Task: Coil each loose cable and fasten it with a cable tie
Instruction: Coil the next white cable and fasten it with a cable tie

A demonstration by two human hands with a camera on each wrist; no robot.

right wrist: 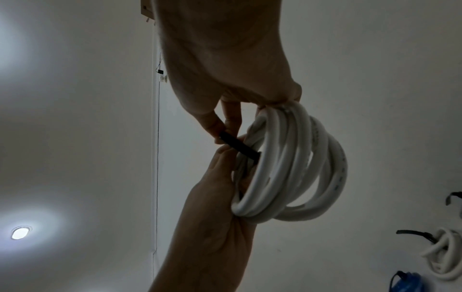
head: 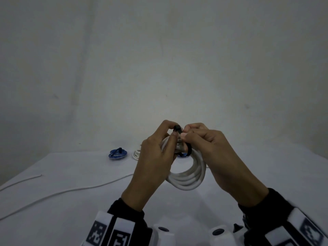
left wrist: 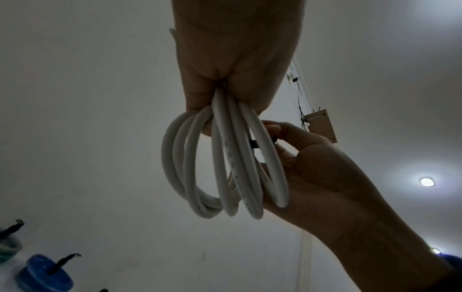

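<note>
A white cable coil (head: 188,176) of several loops hangs in the air between both hands over the table (head: 71,219). My left hand (head: 173,130) grips the coil's left side (left wrist: 225,168), its thumb and forefinger at the head of a black cable tie (head: 177,129). The tie's strap runs down around the loops. My right hand (head: 184,134) pinches the tie (right wrist: 237,145) between thumb and forefinger, its other fingers curled through the coil (right wrist: 300,168). In the left wrist view only a short piece of the tie (left wrist: 253,144) shows between the loops.
At the table's far side lie a tied blue coil (head: 117,153), a white coil (head: 136,153) and another blue coil (head: 182,155), partly hidden by the hands. A loose white cable (head: 53,193) runs across the left. A green coil (left wrist: 7,249) lies at the edge.
</note>
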